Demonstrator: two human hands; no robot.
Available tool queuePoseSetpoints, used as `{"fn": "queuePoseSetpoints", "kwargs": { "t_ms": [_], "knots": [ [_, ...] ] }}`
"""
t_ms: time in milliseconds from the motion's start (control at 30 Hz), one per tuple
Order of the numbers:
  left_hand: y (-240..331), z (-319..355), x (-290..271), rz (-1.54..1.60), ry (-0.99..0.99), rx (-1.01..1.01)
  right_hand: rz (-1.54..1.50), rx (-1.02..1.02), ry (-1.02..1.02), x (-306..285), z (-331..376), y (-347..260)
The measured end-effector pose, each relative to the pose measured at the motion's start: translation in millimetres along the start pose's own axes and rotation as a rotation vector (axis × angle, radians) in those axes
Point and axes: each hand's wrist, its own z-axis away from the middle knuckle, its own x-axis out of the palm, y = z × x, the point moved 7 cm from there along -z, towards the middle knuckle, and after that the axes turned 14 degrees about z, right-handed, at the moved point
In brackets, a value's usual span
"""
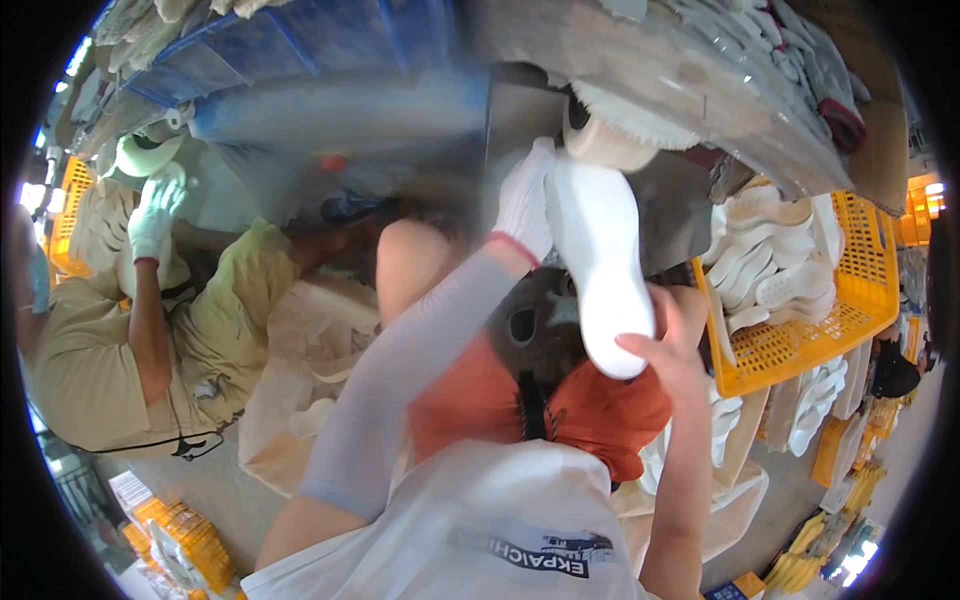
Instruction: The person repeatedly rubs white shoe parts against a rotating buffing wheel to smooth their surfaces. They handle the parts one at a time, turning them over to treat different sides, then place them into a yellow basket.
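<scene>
A long white shoe sole (605, 265) is held lengthwise between my two hands above my lap. My left hand (525, 205), in a white knit glove with a red cuff, closes on the sole's far end from the left side. Bare, my right hand (668, 345) grips its near rounded end, thumb on top. Just beyond the sole's far end is a pale, fuzzy-edged wheel (640, 118) with a beige curved piece (607, 148) at its near side. Whether the sole touches that piece cannot be made out.
At right, a yellow perforated basket (870, 290) holds several white soles (765, 260). A co-worker (110, 350) in beige sits at left, a gloved hand (158, 212) near another pale curved piece. Gloves and a plastic-covered ledge (690, 70) lie ahead; a cloth sack (280, 400) lies left.
</scene>
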Motion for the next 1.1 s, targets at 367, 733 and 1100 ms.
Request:
{"fn": "queuePoseSetpoints", "kwargs": {
  "t_ms": [367,733,1100],
  "knots": [
    [-4,-8,13,0.219,-0.162,-0.161,-0.135,0.05,-0.144,6,-22,-26],
    [-235,154,109,-0.631,-0.633,-0.402,0.601,0.039,0.614,-353,-10,88],
    [-240,132,144,-1.036,-0.706,-0.123,0.643,0.1,0.618,-311,55,221]
  ]
}}
